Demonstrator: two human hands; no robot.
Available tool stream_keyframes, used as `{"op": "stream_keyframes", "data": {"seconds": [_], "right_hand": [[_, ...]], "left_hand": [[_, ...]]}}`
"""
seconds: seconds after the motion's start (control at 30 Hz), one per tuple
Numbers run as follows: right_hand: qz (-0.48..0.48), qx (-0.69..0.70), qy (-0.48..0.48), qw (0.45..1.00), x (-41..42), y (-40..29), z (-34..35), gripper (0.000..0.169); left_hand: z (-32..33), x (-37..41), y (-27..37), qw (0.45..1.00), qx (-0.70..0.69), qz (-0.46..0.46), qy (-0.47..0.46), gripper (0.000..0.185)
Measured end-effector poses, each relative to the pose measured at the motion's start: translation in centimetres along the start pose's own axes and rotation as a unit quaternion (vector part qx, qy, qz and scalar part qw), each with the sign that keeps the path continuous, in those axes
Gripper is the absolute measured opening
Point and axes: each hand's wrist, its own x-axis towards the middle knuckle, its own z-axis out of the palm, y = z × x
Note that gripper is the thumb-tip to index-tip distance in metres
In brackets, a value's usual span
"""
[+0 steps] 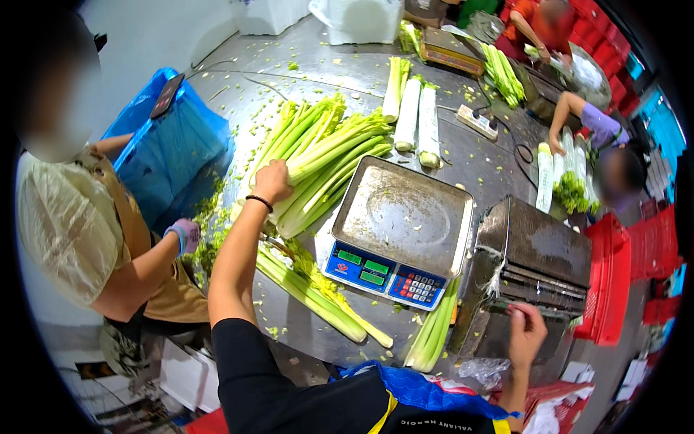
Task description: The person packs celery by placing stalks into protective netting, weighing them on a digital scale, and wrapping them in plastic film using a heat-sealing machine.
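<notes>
My left hand (275, 183) is closed around a celery stalk at the near left edge of a large celery pile (331, 157). Right of the pile stands a digital scale (404, 209), its metal pan bearing only small scraps. Loose celery (309, 295) lies in front of the pile, and another celery bunch (434, 331) touches the scale's near edge. My right hand (526, 328) is raised at the near side of a metal wrapping machine (534, 255), its thumb and forefinger close together near something small and red; whether it grips this I cannot tell.
At left, a co-worker's gloved hand (187, 236) is near leaf trimmings beside a blue plastic bag (168, 146). Wrapped celery (407, 116) and a power strip (477, 122) lie beyond the scale. Another person's hand (557, 144) touches wrapped bunches at right, near a red crate (607, 282).
</notes>
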Motion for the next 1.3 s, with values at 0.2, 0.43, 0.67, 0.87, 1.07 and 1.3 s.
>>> {"op": "stream_keyframes", "data": {"seconds": [0.2,0.43,0.67,0.87,1.07,1.3], "right_hand": [[0.255,0.46,-0.465,0.712,3.2,-4.7,22.6,0.056],[0.37,0.672,-0.384,0.514,9.9,-11.3,33.0,0.039],[-0.132,-0.011,-0.346,0.929,12.2,-2.2,20.0,0.086],[-0.241,-0.269,-0.344,0.867,15.2,3.2,17.4,0.087],[-0.378,-0.363,-0.28,0.804,15.2,4.1,18.2,0.087],[-0.371,-0.361,-0.171,0.838,11.4,4.6,12.3,0.087]], "left_hand": [[-10.1,-1.0,2.3,0.991,-0.033,0.108,-0.066,0.054],[-12.5,-19.0,15.5,0.98,0.032,0.034,0.195,0.071],[-2.5,-31.2,14.3,0.936,-0.317,0.139,-0.066,0.069],[4.9,-36.2,11.1,0.96,-0.254,0.065,-0.097,0.061],[4.8,-35.5,9.2,0.974,-0.213,0.051,-0.058,0.056],[5.0,-35.0,10.2,0.972,-0.197,0.117,-0.054,0.055]]}}
